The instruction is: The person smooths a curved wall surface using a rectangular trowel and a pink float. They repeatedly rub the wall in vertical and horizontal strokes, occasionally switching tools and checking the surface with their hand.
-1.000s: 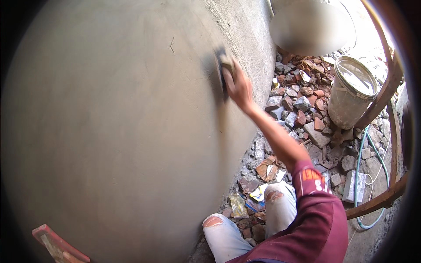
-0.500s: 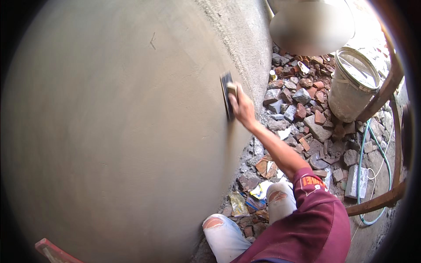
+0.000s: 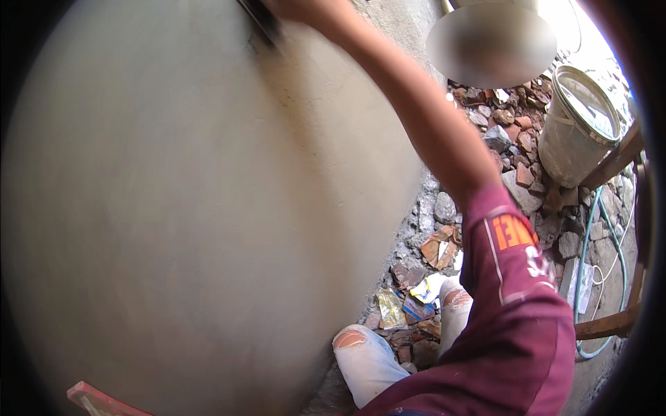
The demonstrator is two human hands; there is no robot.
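My right arm reaches up across the smooth grey plaster wall [image 3: 173, 194], and my right hand [image 3: 291, 10], blurred at the upper edge, grips a dark hand float [image 3: 260, 24] against that surface. At lower left, a flat red-edged tool [image 3: 94, 396] reaches into view; my left hand is not visible there. My maroon sleeve [image 3: 520, 347] and pale torn-knee jeans [image 3: 368, 367] fill the lower right.
Broken brick and stone rubble [image 3: 520, 145] with plastic scraps [image 3: 392, 312] lies along the wall's base. A dirty bucket [image 3: 576, 152] stands at the right, near a green hose [image 3: 617, 256] and wooden pieces [image 3: 603, 326]. A blurred patch hides part of the top right.
My right hand and the float have swept up and leftward toward the top edge, with the forearm now stretched much farther up. The red-edged tool has shifted slightly.
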